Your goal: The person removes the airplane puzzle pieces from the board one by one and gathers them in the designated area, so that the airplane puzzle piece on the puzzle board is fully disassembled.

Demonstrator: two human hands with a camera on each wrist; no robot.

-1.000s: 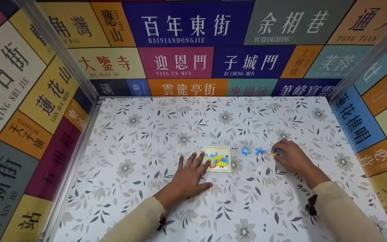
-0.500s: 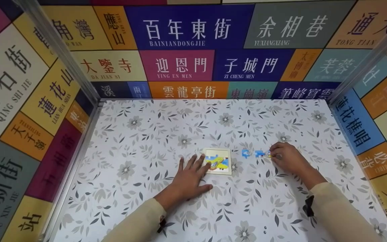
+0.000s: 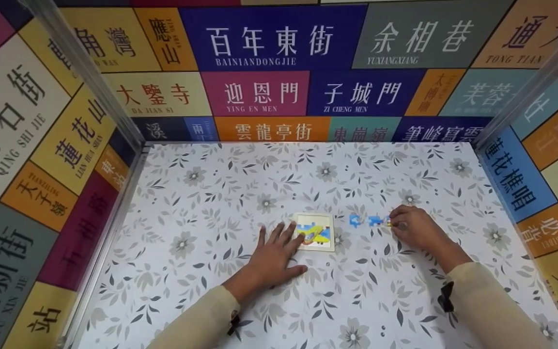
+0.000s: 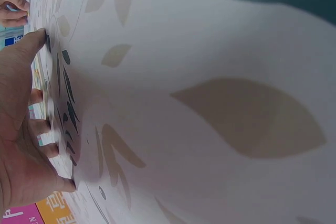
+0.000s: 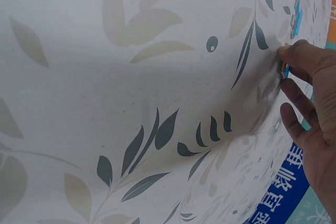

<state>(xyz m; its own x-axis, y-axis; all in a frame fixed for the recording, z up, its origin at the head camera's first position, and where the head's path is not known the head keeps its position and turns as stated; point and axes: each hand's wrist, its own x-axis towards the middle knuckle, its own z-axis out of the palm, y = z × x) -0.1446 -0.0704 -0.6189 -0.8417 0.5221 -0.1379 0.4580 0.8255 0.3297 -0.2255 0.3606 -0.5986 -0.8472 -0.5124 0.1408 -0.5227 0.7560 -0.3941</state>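
My left hand (image 3: 270,257) lies with spread, straight fingers at the left side of a small jigsaw puzzle board (image 3: 314,249), fingertips touching its frame. The board shows a yellow airplane on blue; its upper part is bare. At the right, my right hand (image 3: 417,228) pinches a small jigsaw piece (image 3: 389,222) between thumb and fingers, mostly hidden in the head view. In the right wrist view that piece (image 5: 285,70) sits at the fingertips, close to the cloth. Two blue jigsaw pieces lie between board and hand: one nearer the board (image 3: 354,221), another (image 3: 374,221) just left of the held piece.
A white tablecloth (image 3: 240,184) with grey leaves and flowers covers the table. Printed panels (image 3: 259,92) with large characters stand at the back and both sides. Clear strips (image 3: 100,77) run along their corners.
My right hand has shifted slightly left with its piece, closer to the neighbouring blue piece. The held piece appears turned. The left hand and the board stay in place.
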